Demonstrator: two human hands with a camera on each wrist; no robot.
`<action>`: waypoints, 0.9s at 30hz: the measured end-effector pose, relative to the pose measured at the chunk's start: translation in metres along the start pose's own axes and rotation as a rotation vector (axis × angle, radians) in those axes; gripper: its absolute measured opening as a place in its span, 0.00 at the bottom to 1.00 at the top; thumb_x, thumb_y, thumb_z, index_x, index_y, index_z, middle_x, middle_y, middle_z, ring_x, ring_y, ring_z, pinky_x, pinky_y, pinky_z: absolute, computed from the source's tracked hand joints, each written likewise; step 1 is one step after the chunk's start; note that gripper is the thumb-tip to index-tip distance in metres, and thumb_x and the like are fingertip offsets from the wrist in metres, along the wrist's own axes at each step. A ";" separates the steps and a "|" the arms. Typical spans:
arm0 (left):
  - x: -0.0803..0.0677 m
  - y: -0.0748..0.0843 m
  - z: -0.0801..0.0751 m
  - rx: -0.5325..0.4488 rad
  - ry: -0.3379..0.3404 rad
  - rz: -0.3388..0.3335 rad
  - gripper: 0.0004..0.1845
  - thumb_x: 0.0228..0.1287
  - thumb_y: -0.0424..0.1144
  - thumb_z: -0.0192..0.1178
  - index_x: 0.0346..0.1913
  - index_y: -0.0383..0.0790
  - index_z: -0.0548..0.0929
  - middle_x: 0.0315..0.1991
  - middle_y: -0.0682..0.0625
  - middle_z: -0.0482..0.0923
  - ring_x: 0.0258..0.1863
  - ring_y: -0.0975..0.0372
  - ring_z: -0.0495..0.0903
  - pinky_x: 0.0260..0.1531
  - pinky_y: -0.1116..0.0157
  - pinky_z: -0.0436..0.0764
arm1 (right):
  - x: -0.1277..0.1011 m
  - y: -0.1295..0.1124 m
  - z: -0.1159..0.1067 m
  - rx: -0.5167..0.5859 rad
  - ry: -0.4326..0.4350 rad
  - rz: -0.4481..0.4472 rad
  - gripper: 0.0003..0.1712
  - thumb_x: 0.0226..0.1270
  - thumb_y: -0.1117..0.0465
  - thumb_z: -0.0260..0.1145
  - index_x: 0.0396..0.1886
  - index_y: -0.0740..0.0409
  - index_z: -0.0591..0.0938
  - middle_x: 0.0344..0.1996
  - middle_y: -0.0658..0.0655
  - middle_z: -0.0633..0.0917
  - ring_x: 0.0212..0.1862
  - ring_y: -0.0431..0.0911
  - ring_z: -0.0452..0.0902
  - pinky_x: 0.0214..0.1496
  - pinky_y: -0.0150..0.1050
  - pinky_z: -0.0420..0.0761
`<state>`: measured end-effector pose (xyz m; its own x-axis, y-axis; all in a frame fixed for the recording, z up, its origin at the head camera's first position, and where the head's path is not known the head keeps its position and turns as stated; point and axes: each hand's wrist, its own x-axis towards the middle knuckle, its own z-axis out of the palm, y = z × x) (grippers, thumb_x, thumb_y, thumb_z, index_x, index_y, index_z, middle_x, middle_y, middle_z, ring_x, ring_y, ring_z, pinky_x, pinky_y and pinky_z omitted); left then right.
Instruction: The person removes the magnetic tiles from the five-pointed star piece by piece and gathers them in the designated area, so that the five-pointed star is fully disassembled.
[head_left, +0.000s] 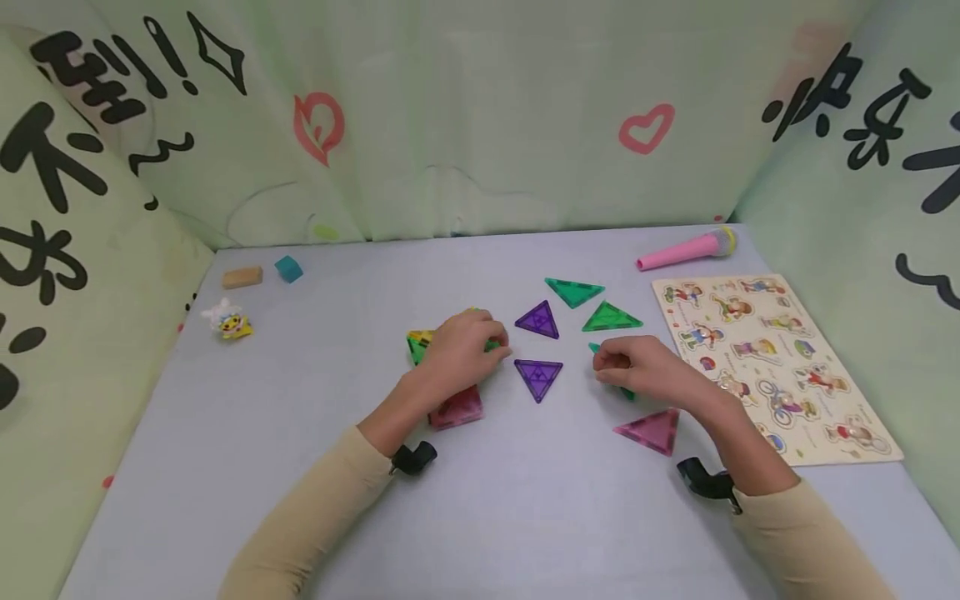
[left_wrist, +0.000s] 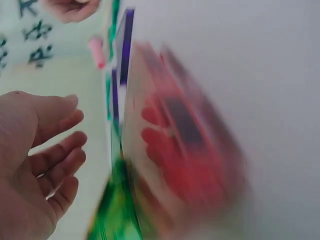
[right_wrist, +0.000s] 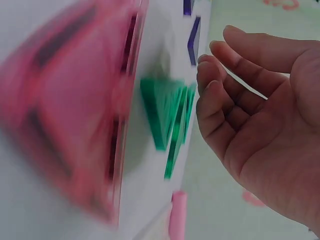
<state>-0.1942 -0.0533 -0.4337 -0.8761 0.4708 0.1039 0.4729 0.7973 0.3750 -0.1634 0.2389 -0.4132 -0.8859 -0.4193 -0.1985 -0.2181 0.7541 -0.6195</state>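
Observation:
My left hand (head_left: 462, 348) hovers over a group of translucent magnetic tiles, its fingers loosely bent and nothing between them. Beneath it show a red tile (head_left: 457, 412) and a green tile (head_left: 415, 352) by a yellow one (head_left: 423, 335), all partly hidden by the hand. On the other side, my right hand (head_left: 647, 367) hangs above a green triangle tile (head_left: 628, 394) that it mostly covers; its loosely curled fingers (right_wrist: 212, 95) hold nothing. A pink triangle tile (head_left: 654, 431) lies just nearer me. Between the hands are two purple triangles (head_left: 538, 379), with two green triangles (head_left: 612, 317) farther back.
At the right lies a wooden picture puzzle board (head_left: 795, 417), with a pink toy microphone (head_left: 682, 251) behind it. Far left are a wooden block (head_left: 242, 277), a blue cube (head_left: 288, 268) and a small toy figure (head_left: 228, 320). Printed curtains enclose the table's back and sides.

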 end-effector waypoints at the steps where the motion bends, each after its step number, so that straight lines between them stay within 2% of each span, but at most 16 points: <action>1: -0.005 -0.006 -0.003 -0.006 0.019 -0.023 0.06 0.65 0.48 0.66 0.37 0.52 0.87 0.39 0.56 0.81 0.42 0.63 0.77 0.45 0.63 0.78 | 0.004 -0.003 0.004 0.003 -0.010 -0.012 0.04 0.68 0.63 0.66 0.38 0.57 0.84 0.30 0.51 0.82 0.35 0.44 0.72 0.37 0.33 0.74; 5: -0.020 -0.025 -0.012 -0.004 0.079 -0.103 0.08 0.63 0.46 0.68 0.43 0.49 0.87 0.44 0.52 0.81 0.46 0.59 0.77 0.48 0.58 0.78 | 0.023 -0.017 0.019 0.019 -0.037 -0.026 0.05 0.68 0.63 0.65 0.40 0.56 0.85 0.33 0.51 0.83 0.36 0.45 0.73 0.40 0.35 0.76; 8: -0.020 -0.036 -0.015 0.023 0.072 -0.157 0.15 0.64 0.47 0.67 0.51 0.49 0.85 0.49 0.50 0.80 0.49 0.56 0.78 0.49 0.56 0.77 | 0.039 -0.030 0.029 0.045 -0.037 -0.031 0.06 0.68 0.61 0.65 0.41 0.56 0.85 0.32 0.52 0.83 0.37 0.45 0.73 0.41 0.38 0.76; 11: -0.014 -0.044 -0.021 0.044 -0.010 -0.208 0.24 0.63 0.53 0.66 0.61 0.50 0.80 0.55 0.48 0.79 0.51 0.55 0.78 0.50 0.54 0.78 | 0.058 -0.045 0.036 0.059 -0.010 -0.034 0.09 0.68 0.60 0.65 0.44 0.57 0.85 0.33 0.53 0.83 0.37 0.46 0.74 0.40 0.38 0.76; 15: -0.002 -0.047 -0.027 0.045 -0.172 -0.269 0.37 0.59 0.61 0.67 0.68 0.48 0.73 0.57 0.46 0.77 0.49 0.55 0.77 0.50 0.54 0.79 | 0.085 -0.060 0.045 0.037 0.054 -0.037 0.15 0.68 0.58 0.66 0.49 0.60 0.84 0.32 0.54 0.82 0.34 0.45 0.74 0.37 0.37 0.75; 17: 0.003 -0.047 -0.028 0.046 -0.231 -0.281 0.40 0.56 0.63 0.68 0.68 0.45 0.74 0.54 0.46 0.77 0.46 0.56 0.76 0.46 0.56 0.79 | 0.097 -0.066 0.049 0.022 0.069 -0.020 0.19 0.67 0.56 0.67 0.53 0.61 0.83 0.30 0.54 0.81 0.31 0.45 0.73 0.34 0.36 0.74; 20: 0.006 -0.047 -0.027 0.065 -0.273 -0.280 0.40 0.54 0.64 0.69 0.65 0.43 0.76 0.47 0.48 0.76 0.41 0.57 0.75 0.37 0.61 0.77 | 0.110 -0.072 0.055 -0.005 0.054 0.020 0.24 0.65 0.54 0.68 0.57 0.64 0.81 0.28 0.56 0.82 0.28 0.44 0.71 0.32 0.36 0.72; 23: 0.006 -0.048 -0.025 0.084 -0.263 -0.276 0.38 0.54 0.64 0.69 0.62 0.44 0.78 0.45 0.50 0.77 0.39 0.59 0.75 0.33 0.63 0.75 | 0.118 -0.077 0.058 -0.043 0.030 0.044 0.26 0.64 0.54 0.70 0.57 0.66 0.82 0.35 0.59 0.86 0.32 0.45 0.75 0.36 0.37 0.76; 27: 0.008 -0.048 -0.022 0.083 -0.231 -0.266 0.37 0.53 0.64 0.70 0.61 0.45 0.79 0.46 0.51 0.78 0.38 0.60 0.76 0.33 0.62 0.76 | 0.126 -0.081 0.060 -0.057 0.042 0.060 0.23 0.62 0.55 0.71 0.50 0.67 0.84 0.46 0.64 0.87 0.41 0.49 0.81 0.44 0.41 0.81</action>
<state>-0.2255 -0.0959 -0.4309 -0.9296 0.3082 -0.2019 0.2457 0.9269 0.2838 -0.2324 0.0946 -0.4333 -0.9140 -0.3520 -0.2017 -0.1861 0.8055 -0.5626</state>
